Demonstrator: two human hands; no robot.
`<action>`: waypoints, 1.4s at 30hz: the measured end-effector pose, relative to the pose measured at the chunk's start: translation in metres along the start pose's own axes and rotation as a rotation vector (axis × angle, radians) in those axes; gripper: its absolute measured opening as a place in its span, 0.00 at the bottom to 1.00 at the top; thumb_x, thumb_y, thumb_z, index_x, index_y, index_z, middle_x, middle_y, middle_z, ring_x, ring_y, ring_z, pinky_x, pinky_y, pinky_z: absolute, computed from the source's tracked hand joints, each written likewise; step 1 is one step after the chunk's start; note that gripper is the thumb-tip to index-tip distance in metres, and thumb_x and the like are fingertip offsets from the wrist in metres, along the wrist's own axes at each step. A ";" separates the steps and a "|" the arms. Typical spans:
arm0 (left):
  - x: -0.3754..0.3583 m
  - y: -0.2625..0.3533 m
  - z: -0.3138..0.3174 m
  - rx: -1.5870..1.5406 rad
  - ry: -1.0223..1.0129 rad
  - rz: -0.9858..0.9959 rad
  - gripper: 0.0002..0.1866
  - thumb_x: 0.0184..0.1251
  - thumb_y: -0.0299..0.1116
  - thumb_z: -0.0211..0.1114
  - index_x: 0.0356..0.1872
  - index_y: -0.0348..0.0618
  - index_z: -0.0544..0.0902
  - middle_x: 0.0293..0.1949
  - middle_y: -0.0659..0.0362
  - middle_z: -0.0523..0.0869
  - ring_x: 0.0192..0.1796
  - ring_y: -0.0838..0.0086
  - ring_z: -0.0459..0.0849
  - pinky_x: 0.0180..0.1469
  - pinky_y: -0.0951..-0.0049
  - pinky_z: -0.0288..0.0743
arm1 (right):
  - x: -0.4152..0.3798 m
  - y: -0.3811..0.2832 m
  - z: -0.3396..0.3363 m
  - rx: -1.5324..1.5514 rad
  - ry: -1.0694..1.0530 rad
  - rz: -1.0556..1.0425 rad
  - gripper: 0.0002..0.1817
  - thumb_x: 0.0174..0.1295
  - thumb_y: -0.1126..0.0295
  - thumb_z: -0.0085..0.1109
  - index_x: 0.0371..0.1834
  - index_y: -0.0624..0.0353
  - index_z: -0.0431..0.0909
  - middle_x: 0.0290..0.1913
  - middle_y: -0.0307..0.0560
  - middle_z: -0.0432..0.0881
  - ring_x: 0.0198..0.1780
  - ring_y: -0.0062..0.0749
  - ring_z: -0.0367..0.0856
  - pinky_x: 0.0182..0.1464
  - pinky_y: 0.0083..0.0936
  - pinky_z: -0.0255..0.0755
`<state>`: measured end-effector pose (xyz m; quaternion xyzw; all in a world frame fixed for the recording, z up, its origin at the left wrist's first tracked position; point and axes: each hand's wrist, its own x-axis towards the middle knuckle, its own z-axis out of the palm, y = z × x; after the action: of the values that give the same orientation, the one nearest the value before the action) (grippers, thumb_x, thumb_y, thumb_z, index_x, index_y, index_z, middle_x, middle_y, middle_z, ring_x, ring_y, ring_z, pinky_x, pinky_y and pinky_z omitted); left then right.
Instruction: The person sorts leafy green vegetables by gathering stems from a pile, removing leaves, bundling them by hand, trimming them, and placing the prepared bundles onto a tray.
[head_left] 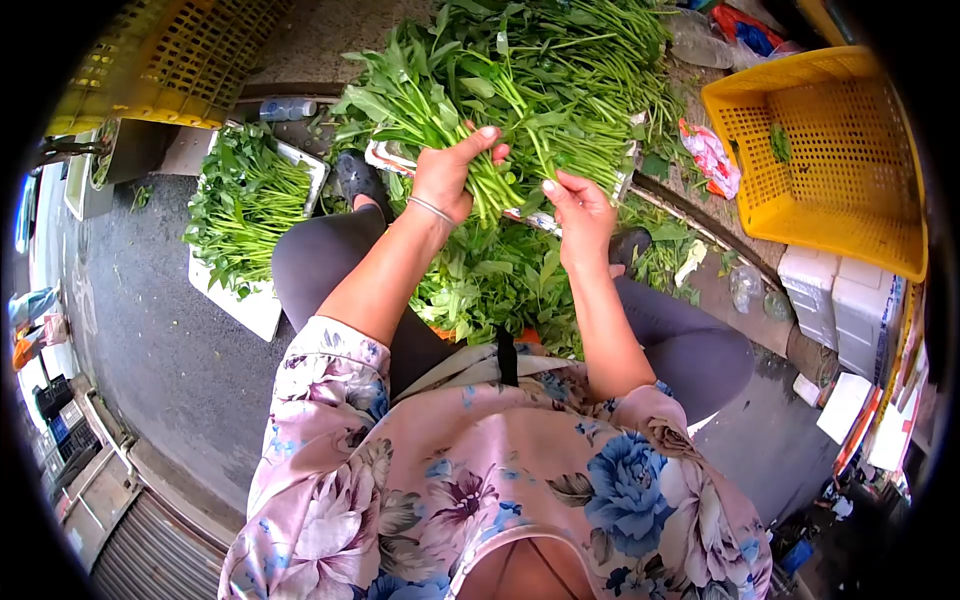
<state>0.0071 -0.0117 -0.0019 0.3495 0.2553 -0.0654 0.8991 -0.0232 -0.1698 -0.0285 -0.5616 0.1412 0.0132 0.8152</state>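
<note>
My left hand (450,178), with a bracelet at the wrist, is closed around a bunch of leafy green stems that look like water spinach (420,115). The leaves point up and left, and the cut ends stick out below the fist. Just to the right, my right hand (582,212) pinches a single green stem (535,135) between thumb and fingers. Behind both hands lies a large heap of the same greens (600,75), partly on a white tray (385,157). A pile of loose leaves (495,285) sits below my hands, between my knees.
On the left, more greens (250,200) lie on a white foam tray (235,300). A yellow plastic basket (820,215) stands at right, above white foam boxes (840,300). Yellow crates (200,50) are at upper left. A plastic bottle (288,109) lies near them.
</note>
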 end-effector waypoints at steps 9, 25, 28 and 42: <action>-0.001 -0.005 -0.011 0.058 -0.068 -0.049 0.11 0.51 0.20 0.64 0.37 0.34 0.77 0.32 0.54 0.81 0.32 0.69 0.81 0.32 0.70 0.78 | -0.010 0.007 0.012 -0.567 -0.292 -0.352 0.06 0.51 0.74 0.61 0.33 0.61 0.79 0.29 0.38 0.77 0.27 0.17 0.71 0.28 0.12 0.65; -0.010 0.015 -0.028 0.060 -0.268 -0.120 0.14 0.56 0.25 0.60 0.45 0.37 0.73 0.39 0.57 0.80 0.37 0.73 0.79 0.39 0.66 0.78 | 0.019 -0.010 0.026 -0.196 -0.514 0.413 0.11 0.62 0.63 0.49 0.39 0.59 0.75 0.24 0.32 0.72 0.21 0.11 0.63 0.19 0.09 0.53; -0.010 0.017 -0.033 0.070 -0.261 -0.171 0.16 0.55 0.26 0.62 0.46 0.35 0.74 0.41 0.55 0.81 0.37 0.72 0.80 0.40 0.67 0.78 | 0.017 -0.018 0.008 -0.129 -0.484 0.417 0.10 0.61 0.66 0.51 0.39 0.62 0.74 0.23 0.33 0.71 0.20 0.11 0.62 0.18 0.08 0.53; -0.014 0.016 -0.040 0.078 -0.412 -0.260 0.12 0.56 0.28 0.60 0.41 0.37 0.76 0.33 0.59 0.80 0.34 0.72 0.79 0.39 0.70 0.75 | 0.021 -0.035 0.054 0.121 -0.438 0.406 0.10 0.55 0.65 0.59 0.36 0.58 0.74 0.21 0.31 0.69 0.16 0.09 0.60 0.13 0.06 0.49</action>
<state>-0.0171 0.0255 -0.0100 0.3273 0.1067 -0.2605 0.9020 0.0150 -0.1363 0.0156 -0.4560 0.0720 0.2883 0.8389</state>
